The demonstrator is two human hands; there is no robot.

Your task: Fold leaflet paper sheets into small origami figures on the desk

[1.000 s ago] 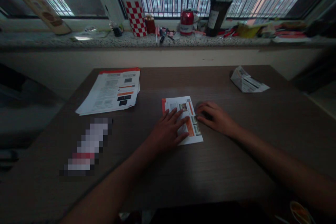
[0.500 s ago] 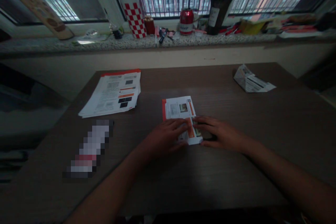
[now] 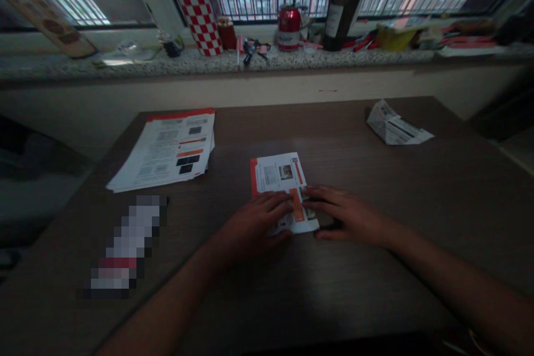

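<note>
A folded sheet of printed paper [image 3: 273,173], white with red and orange blocks, lies flat on the brown table in front of me. My left hand [image 3: 256,221] rests on its lower left part, fingers stretched out and covering some of the print. At the sheet's right edge is my right hand [image 3: 348,214], its fingers extended and apart, the fingertips touching that edge. The thumbs of both hands are near the sheet's bottom edge. Neither hand grasps anything.
A stack of printed sheets [image 3: 167,150] lies at the back left of the table [image 3: 325,295]. Nearer me is a pixelated oblong item [image 3: 127,247]. A folded paper piece [image 3: 394,125] stands back right. A red can [image 3: 288,28] and a checkered bottle [image 3: 202,25] stand on the windowsill.
The view has shifted, so the table items and windowsill appear a little further left. Both hands stay at the sheet in nearly the same pose.
</note>
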